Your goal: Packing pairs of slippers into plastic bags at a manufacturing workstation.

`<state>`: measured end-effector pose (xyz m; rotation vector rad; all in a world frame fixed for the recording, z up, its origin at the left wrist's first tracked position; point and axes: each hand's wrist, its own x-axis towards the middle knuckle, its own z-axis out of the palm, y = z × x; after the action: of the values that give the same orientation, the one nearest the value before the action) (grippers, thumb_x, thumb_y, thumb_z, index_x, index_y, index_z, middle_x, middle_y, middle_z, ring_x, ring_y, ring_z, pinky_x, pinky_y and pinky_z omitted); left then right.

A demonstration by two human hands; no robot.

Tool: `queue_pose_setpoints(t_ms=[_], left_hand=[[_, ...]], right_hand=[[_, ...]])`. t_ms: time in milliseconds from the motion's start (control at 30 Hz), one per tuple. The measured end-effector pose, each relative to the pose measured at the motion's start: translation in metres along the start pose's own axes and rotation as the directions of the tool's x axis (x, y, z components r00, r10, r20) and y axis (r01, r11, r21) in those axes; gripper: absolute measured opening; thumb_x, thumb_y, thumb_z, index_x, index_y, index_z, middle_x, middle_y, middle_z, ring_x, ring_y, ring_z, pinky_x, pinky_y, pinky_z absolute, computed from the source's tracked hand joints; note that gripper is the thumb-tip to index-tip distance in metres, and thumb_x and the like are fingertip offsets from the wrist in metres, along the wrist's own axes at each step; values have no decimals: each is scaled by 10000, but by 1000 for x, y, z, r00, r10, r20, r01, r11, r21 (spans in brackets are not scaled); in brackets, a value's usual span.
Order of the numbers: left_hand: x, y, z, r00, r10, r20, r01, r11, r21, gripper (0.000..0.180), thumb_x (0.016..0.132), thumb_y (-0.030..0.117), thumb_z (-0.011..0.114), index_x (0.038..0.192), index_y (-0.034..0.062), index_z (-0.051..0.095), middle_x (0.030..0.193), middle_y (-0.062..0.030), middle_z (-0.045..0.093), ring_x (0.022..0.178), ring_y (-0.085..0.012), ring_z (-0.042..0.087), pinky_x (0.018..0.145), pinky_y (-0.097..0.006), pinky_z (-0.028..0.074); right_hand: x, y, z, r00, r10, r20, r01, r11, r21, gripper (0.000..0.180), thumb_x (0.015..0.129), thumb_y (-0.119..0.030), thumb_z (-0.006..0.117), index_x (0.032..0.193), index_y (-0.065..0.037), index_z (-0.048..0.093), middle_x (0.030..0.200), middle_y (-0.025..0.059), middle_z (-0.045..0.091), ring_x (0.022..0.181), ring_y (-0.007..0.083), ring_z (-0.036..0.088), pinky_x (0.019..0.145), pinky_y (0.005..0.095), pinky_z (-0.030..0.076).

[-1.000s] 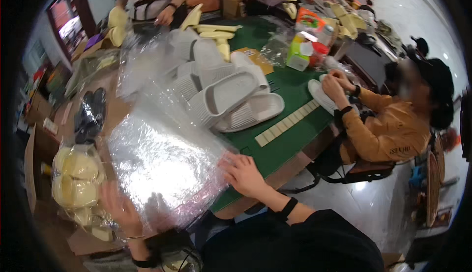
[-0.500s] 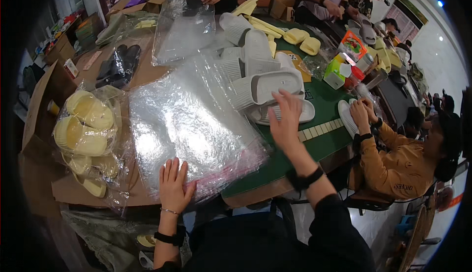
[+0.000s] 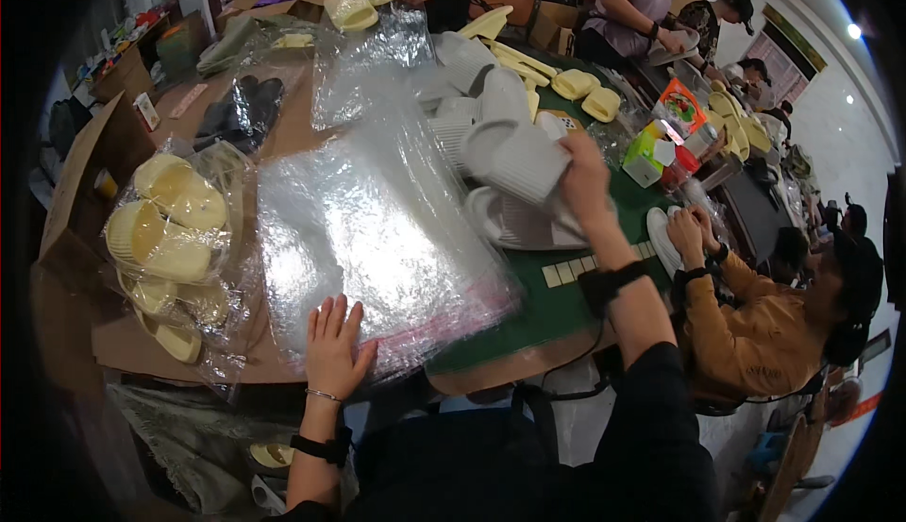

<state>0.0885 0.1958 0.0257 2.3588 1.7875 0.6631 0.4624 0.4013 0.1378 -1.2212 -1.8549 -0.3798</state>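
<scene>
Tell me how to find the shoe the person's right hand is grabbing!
Start at the big shiny stack of clear plastic bags on the table, pressed flat by the left hand. Just right of it lies a heap of pale grey ribbed foam slippers. The right hand grips the grey slipper lifted above the others, unlike the yellow slippers bagged at far left.

We see a pale grey slipper with thin lines across it. The bags are clear and shiny, with a red strip at one edge. The slippers in the bag on the left are soft yellow. The mat is dark green, with small cream tiles in a row. The wrist band is black. A person's top nearby is mustard yellow.
</scene>
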Motion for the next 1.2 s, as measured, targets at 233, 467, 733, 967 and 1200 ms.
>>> queue_pose_setpoints(t_ms=[233,467,733,967,1200], left_hand=[[-1,-2,3,1000,17,-23,-16,999,40,549,821,325,596,1302,85,483,1388,-176,400,1307,-364,325,1099,-484,189],[-1,-4,7,1000,12,8,-13,994,107,553,843,328,565,1330,90,453,1399,-167,390,1326,-347,300,1105,-473,177],[3,1,6,999,24,23,-27,994,106,565,840,308,569,1347,99,434,1417,-158,367,1326,-343,297,1109,-466,171],[0,0,7,999,25,24,-28,993,112,562,843,305,568,1347,92,435,1413,-159,372,1326,-342,298,1109,-465,171],[2,2,6,1000,14,25,-17,994,112,560,836,308,570,1334,80,451,1401,-163,387,1322,-343,306,1108,-464,179]], right_hand=[[4,-10,-130,895,420,-149,-341,861,378,207,769,-8,568,975,-22,557,959,51,561,879,145,538,822,262,431],[-11,-11,-129,955,294,-29,-288,949,128,193,785,-97,527,954,-13,568,886,77,581,861,153,540,791,258,412],[-91,42,-45,951,274,145,-284,958,50,203,752,4,512,952,-21,539,923,179,573,897,357,567,796,369,451],[-141,18,-57,851,300,430,-301,951,-69,597,721,-43,603,1289,-28,419,1222,209,471,1142,350,447,982,413,375],[-173,-34,-121,594,16,804,-524,766,372,893,658,-76,656,1433,-32,213,1480,211,189,1384,379,133,1123,390,144]])
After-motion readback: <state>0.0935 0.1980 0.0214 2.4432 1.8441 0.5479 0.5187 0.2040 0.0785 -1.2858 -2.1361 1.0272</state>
